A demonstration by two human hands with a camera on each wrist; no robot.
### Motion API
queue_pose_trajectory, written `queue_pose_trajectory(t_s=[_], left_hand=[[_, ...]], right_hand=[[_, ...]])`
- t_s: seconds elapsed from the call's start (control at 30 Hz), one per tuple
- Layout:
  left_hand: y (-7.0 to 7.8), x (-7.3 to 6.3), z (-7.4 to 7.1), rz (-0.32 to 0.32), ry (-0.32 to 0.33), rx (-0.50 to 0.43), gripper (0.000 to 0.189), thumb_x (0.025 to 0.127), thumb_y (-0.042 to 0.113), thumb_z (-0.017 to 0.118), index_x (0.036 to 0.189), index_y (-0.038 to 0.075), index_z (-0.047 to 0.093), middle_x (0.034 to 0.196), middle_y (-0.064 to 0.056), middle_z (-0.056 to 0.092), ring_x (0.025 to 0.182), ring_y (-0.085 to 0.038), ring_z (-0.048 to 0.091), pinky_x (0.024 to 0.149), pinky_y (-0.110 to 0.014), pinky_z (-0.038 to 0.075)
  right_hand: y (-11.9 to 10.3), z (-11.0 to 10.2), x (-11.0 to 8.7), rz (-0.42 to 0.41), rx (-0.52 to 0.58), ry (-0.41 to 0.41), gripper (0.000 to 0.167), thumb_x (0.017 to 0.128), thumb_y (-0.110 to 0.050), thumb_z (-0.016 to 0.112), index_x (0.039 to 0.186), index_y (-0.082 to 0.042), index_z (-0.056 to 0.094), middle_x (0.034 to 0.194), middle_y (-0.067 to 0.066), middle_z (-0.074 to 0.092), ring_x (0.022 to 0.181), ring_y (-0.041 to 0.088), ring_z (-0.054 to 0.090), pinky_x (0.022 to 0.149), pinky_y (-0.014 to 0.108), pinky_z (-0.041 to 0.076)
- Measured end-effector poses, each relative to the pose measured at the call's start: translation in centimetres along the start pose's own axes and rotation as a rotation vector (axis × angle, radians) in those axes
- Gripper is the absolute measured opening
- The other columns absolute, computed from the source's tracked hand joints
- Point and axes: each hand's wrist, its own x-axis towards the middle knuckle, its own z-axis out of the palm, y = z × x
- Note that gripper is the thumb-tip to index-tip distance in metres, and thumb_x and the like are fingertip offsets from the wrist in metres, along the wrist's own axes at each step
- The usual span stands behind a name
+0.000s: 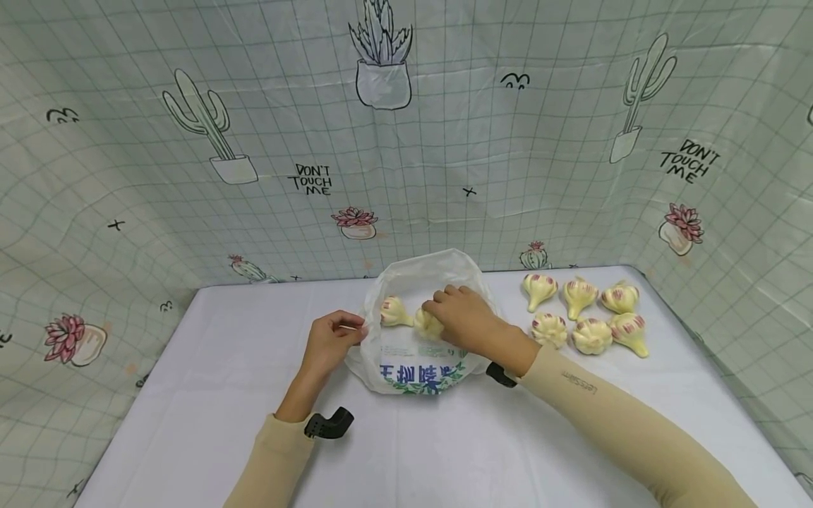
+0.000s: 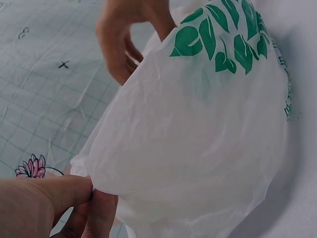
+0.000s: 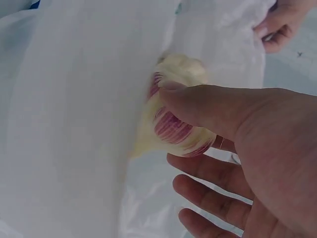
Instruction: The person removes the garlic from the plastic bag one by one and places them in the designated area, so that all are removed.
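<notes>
A white plastic bag (image 1: 419, 264) with blue characters and green leaves lies with its mouth open on the table. My left hand (image 1: 330, 342) pinches its left rim between thumb and fingers, as the left wrist view shows at the bag's edge (image 2: 106, 186). Inside the bag mouth, my right hand (image 1: 464, 314) holds a garlic bulb (image 3: 173, 126), cream with purple streaks. The thumb lies over it, and the lower fingers are spread loosely beneath. To its left in the bag rests another garlic bulb (image 1: 395, 311).
Several garlic bulbs (image 1: 593, 336) sit in two rows on the right of the white-covered table (image 1: 209, 367). A grid-patterned curtain (image 1: 419, 162) with printed cacti stands close behind the bag and along both sides.
</notes>
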Motion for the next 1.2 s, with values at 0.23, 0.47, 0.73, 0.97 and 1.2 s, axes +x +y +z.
queue_pose_trajectory(t_s=[0.23, 0.47, 0.73, 0.97, 1.2], left_hand=[[0.0, 0.0, -0.1, 0.004, 0.01, 0.004, 0.012, 0.095, -0.005, 0.072, 0.108, -0.006, 0.073, 0.108, -0.018, 0.071, 0.08, -0.011, 0.069, 0.086, -0.044, 0.062], [0.0, 0.0, -0.1, 0.0, 0.006, 0.008, 0.013, 0.096, -0.004, 0.072, 0.109, -0.006, 0.073, 0.108, -0.017, 0.071, 0.08, -0.01, 0.07, 0.08, -0.032, 0.061], [0.0, 0.1, -0.2, -0.011, 0.004, 0.002, 0.013, 0.096, -0.004, 0.072, 0.108, -0.006, 0.073, 0.108, -0.017, 0.071, 0.079, -0.009, 0.069, 0.078, -0.028, 0.06], [-0.1, 0.0, -0.1, -0.02, 0.01, 0.01, 0.013, 0.096, -0.004, 0.072, 0.109, -0.006, 0.073, 0.11, -0.018, 0.071, 0.081, -0.01, 0.069, 0.083, -0.038, 0.062], [0.1, 0.0, -0.2, -0.007, 0.01, 0.01, 0.013, 0.096, -0.004, 0.072, 0.108, -0.006, 0.073, 0.108, -0.018, 0.071, 0.08, -0.011, 0.069, 0.084, -0.04, 0.062]], right_hand=[[0.0, -1.5, -1.3, 0.006, 0.017, 0.085, 0.053, 0.082, -0.022, 0.093, 0.129, -0.01, 0.07, 0.118, 0.007, 0.072, 0.115, 0.029, 0.065, 0.098, 0.045, 0.054], [0.8, -2.1, -2.7, 0.015, 0.052, 0.176, 0.058, 0.08, -0.02, 0.095, 0.131, -0.009, 0.069, 0.12, 0.007, 0.071, 0.113, 0.03, 0.065, 0.097, 0.046, 0.055], [1.4, -3.0, -4.3, 0.032, 0.133, 0.243, 0.059, 0.081, -0.017, 0.094, 0.133, -0.008, 0.069, 0.123, 0.008, 0.072, 0.115, 0.031, 0.065, 0.095, 0.048, 0.055], [1.9, -3.7, -5.9, 0.06, 0.145, 0.305, 0.061, 0.079, -0.015, 0.095, 0.133, -0.007, 0.069, 0.124, 0.009, 0.072, 0.112, 0.032, 0.066, 0.092, 0.048, 0.056], [2.8, -4.2, -8.5, 0.071, 0.147, 0.367, 0.064, 0.074, -0.01, 0.097, 0.132, -0.006, 0.069, 0.121, 0.011, 0.072, 0.109, 0.034, 0.068, 0.092, 0.05, 0.057]])
